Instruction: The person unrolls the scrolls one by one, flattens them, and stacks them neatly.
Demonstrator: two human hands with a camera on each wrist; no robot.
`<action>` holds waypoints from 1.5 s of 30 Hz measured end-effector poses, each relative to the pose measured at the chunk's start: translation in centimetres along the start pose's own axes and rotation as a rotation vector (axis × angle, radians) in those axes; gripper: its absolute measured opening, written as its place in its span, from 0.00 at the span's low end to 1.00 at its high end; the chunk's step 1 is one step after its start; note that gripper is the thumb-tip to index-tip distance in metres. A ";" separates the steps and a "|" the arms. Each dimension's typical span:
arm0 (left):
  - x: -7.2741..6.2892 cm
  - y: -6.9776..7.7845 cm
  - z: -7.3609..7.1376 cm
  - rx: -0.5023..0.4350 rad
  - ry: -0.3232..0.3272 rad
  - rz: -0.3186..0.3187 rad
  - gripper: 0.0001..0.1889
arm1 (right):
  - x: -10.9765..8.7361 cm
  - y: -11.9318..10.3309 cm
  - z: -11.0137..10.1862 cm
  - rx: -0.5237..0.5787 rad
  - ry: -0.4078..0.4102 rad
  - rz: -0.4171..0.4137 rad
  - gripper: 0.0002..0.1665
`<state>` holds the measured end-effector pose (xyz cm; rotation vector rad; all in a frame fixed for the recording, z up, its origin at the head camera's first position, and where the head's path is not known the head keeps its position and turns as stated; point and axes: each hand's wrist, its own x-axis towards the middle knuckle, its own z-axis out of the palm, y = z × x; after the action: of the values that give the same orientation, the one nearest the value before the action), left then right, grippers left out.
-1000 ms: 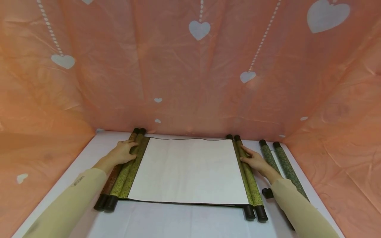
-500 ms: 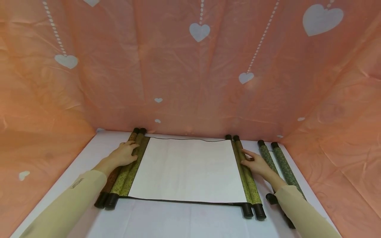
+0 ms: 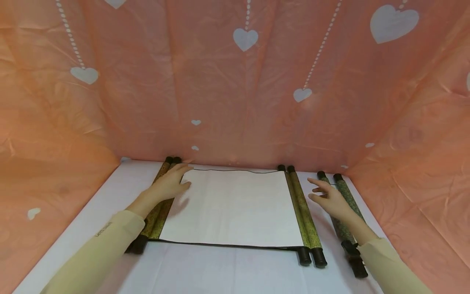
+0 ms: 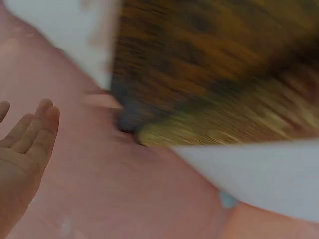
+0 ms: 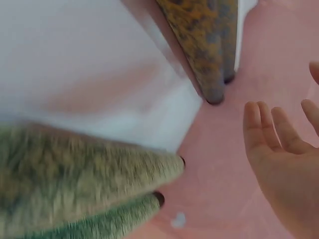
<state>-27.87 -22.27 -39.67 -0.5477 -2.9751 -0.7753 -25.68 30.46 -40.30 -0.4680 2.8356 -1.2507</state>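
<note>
A hanging scroll lies part unrolled on the white table, its blank white paper [image 3: 238,208] bordered by olive patterned cloth. Black knobs tip its rods. Above the scroll's left edge hovers my left hand [image 3: 167,187], fingers loosely extended and holding nothing; it hides part of the left roll [image 3: 161,222]. My right hand [image 3: 333,201] is held in the air between the scroll's right roll [image 3: 306,212] and a green patterned scroll [image 3: 350,200], fingers spread. Both wrist views show relaxed, unfilled fingers, the left hand [image 4: 25,159] and the right hand [image 5: 284,159].
Beside the left roll lies a brownish-orange patterned roll [image 3: 160,172], mostly covered by my arm. The green scroll's two rods lie at the table's right side, one partly under my right forearm. An orange curtain [image 3: 220,90] with white hearts stands behind and at both sides.
Both hands have let go of the scroll's rolls. The left hand has risen and shifted right over the paper's edge; the right hand has drawn away to the right. The scroll stays spread.
</note>
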 end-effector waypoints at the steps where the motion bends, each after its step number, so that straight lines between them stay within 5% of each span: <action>1: 0.3 0.7 0.0 -0.015 0.015 0.018 0.32 | -0.3 -0.1 -0.4 -0.012 0.018 -0.017 0.36; 9: 2.4 6.3 1.4 -0.140 0.104 0.137 0.32 | -2.4 1.9 -3.3 -0.059 0.215 -0.119 0.31; 14: 3.9 10.1 3.0 -0.193 0.116 0.227 0.31 | -3.7 4.0 -5.1 -0.071 0.269 -0.053 0.31; 23: 6.8 16.7 7.6 -0.221 0.032 0.342 0.31 | -5.7 7.3 -7.2 -0.163 0.166 0.152 0.35; 35: 8.6 23.2 14.4 -0.119 -0.112 0.362 0.28 | -6.1 9.9 -7.3 -0.149 -0.005 0.166 0.35; 45: 10.1 27.5 19.1 -0.104 -0.171 0.388 0.27 | -6.0 9.8 -7.0 -0.104 -0.021 0.166 0.32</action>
<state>-26.73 12.55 -42.47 -1.2074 -2.8380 -0.8821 -23.40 43.36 -43.33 -0.2386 2.8628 -1.0681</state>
